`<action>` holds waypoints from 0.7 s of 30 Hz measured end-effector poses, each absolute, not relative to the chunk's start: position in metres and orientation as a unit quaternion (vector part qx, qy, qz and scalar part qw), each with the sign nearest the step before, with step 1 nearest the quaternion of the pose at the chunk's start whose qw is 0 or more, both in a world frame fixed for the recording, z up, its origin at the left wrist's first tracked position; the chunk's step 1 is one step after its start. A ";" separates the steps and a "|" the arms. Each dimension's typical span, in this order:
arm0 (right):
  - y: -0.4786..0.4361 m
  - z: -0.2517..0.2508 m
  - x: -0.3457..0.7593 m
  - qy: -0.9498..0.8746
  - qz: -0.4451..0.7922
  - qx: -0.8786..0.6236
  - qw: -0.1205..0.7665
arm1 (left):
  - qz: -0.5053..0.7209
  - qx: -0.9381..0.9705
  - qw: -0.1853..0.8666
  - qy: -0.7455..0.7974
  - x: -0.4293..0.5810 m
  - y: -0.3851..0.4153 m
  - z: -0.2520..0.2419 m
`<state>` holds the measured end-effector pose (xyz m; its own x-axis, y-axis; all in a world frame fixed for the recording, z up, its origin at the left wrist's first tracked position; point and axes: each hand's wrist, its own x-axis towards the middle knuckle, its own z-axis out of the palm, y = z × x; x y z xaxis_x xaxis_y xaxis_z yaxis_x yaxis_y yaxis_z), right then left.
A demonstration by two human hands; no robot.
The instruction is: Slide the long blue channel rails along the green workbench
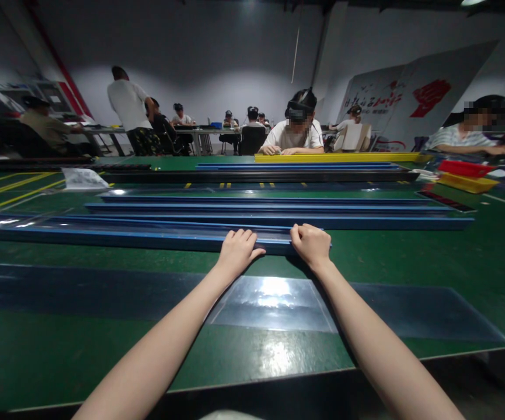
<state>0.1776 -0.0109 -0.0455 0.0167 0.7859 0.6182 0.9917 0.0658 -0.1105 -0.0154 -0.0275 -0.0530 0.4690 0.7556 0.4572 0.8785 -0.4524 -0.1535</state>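
Both my arms reach forward over a green table [59, 350]. My left hand [237, 249] and my right hand [310, 245] are closed over the near edge of a long blue strip [103, 236], close to its right end. The fingers curl over its top. Behind it lie further long blue strips [278, 207], parallel to it. A clear glossy sheet [270, 303] lies flat on the table under my forearms.
A yellow strip [340, 157] lies at the far side, where a seated person rests hands. Red [465, 168] and yellow trays [469, 183] stand at the right. A white paper [81, 178] lies at the left. Other people sit at tables behind.
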 end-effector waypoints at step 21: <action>-0.006 -0.045 0.202 -0.718 -0.214 -0.614 0.250 | -0.189 -0.839 0.185 -0.475 -0.013 -0.029 -0.051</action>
